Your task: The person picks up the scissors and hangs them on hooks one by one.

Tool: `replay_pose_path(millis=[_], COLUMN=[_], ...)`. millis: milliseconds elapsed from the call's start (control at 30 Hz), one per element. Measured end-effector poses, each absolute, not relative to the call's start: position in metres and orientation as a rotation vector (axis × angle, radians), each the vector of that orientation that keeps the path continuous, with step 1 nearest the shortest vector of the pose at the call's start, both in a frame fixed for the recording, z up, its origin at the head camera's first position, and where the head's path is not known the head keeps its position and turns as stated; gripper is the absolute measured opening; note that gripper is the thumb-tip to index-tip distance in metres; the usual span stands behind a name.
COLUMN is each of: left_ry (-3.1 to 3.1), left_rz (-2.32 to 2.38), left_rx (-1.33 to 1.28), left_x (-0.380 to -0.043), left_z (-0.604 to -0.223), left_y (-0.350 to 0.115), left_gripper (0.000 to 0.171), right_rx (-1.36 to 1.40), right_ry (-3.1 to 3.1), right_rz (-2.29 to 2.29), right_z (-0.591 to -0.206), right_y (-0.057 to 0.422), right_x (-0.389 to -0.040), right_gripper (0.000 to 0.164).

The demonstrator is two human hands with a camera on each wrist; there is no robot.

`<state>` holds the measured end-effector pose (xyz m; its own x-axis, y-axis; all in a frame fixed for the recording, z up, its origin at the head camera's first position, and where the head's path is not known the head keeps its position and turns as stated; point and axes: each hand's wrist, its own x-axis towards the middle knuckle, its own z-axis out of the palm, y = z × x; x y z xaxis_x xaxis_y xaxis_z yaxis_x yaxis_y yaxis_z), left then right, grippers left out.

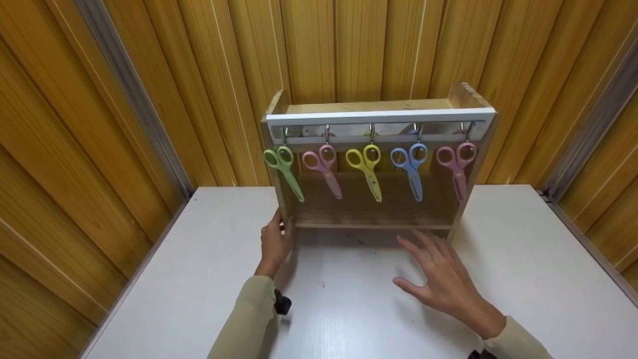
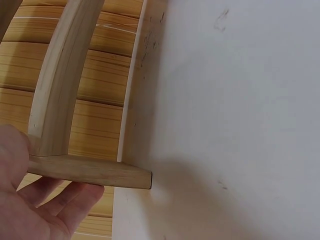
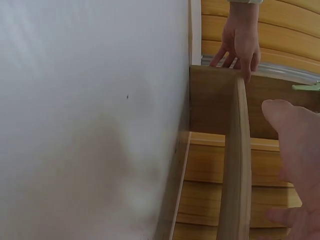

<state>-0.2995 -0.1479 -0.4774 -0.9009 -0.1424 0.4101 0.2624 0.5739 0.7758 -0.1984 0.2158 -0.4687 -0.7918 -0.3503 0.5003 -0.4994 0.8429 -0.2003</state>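
A small wooden shelf unit [image 1: 398, 210] stands on a white table. My left hand [image 1: 274, 243] grips the lower front of its left side panel; the left wrist view has the thumb on one face of the panel [image 2: 95, 171] and the fingers round the other. Spread out and holding nothing, my right hand [image 1: 442, 279] hovers before the lower right corner. Across the top front runs a metal strip with hooks, from which hang green scissors [image 1: 286, 172], yellow scissors [image 1: 368, 172], blue scissors [image 1: 412, 172] and two pink pairs, one scissors [image 1: 326, 172] left of the yellow.
The white table [image 1: 224, 229] extends on both sides of the shelf unit and in front of it. Wood-panelled walls [image 1: 359, 50] rise behind and at both sides, with metal posts in the corners. Small dark specks lie on the table under the shelf.
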Motion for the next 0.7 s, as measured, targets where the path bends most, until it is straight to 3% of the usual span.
replay_pose_path(millis=[400,700], left_ry=[-2.428,-2.563], left_rz=[-1.275,-1.056], left_rx=[-0.056,-0.108], left_x=[-0.292,-0.262], left_z=[-0.474,-0.479], left_y=[-0.156,-0.181], left_gripper=[0.046,0.068], right_rx=[0.584,0.493], right_ry=[-2.534,-2.591], right_rz=[0.371,0.389], right_z=[-0.479,-0.482], right_y=[0.244,0.261], right_x=[-0.194,-0.187], right_gripper=[0.088,0.088])
